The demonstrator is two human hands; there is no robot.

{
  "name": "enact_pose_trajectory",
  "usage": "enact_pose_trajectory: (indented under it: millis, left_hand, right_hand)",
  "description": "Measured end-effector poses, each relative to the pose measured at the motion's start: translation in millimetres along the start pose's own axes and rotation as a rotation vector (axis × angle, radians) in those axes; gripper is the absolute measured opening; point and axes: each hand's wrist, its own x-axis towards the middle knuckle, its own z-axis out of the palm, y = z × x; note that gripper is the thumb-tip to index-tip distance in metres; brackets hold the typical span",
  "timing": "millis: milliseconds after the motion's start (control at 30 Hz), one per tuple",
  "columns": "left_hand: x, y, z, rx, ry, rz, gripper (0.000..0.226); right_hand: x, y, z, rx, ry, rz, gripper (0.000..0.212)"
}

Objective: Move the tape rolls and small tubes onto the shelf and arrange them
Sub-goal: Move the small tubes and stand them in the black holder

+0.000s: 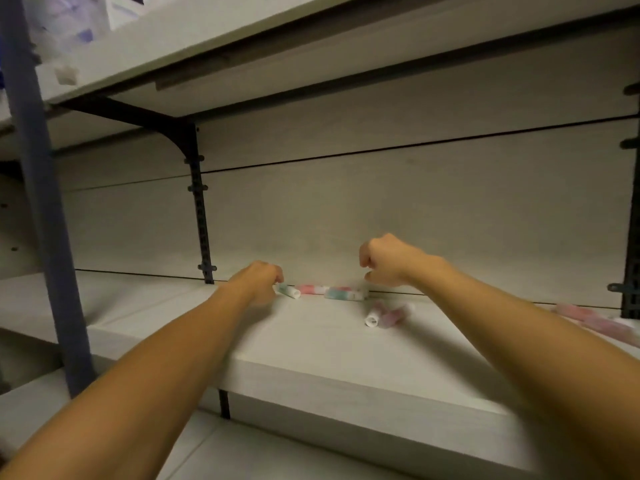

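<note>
Several small tubes lie at the back of a pale shelf. My left hand grips one end of a teal tube with a white cap. A pink tube and a teal-and-pink tube lie along the back wall. Two pink tubes with white caps lie a little nearer. My right hand hovers above the back row with its fingers curled, and nothing shows in it.
More pink tubes lie at the shelf's right end by a black slotted upright. Another black upright and a bracket stand behind my left hand. A blue post rises at the left. An upper shelf overhangs.
</note>
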Motion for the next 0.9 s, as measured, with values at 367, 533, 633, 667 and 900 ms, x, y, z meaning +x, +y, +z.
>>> enact_pose_trajectory:
  millis: [367, 533, 633, 667, 900]
  left_hand:
    - [72, -45, 29, -0.12, -0.098, 0.232, 0.04]
    - [84, -54, 41, -0.163, -0.092, 0.347, 0.027]
    - [87, -62, 45, -0.229, -0.102, 0.329, 0.019]
    - [87, -66, 45, -0.273, -0.102, 0.318, 0.017]
    - [85, -85, 32, -0.797, 0.131, 0.178, 0.018]
  right_hand:
    - [11, -9, 16, -0.026, 0.034, 0.153, 0.03]
    - [32, -30, 29, -0.015, 0.044, 0.2, 0.031]
    - [51, -48, 39, -0.019, 0.041, 0.204, 0.031]
    - [58, -54, 43, -0.021, 0.034, 0.208, 0.031]
    - [106, -92, 79, -0.052, -0.023, 0.221, 0.058]
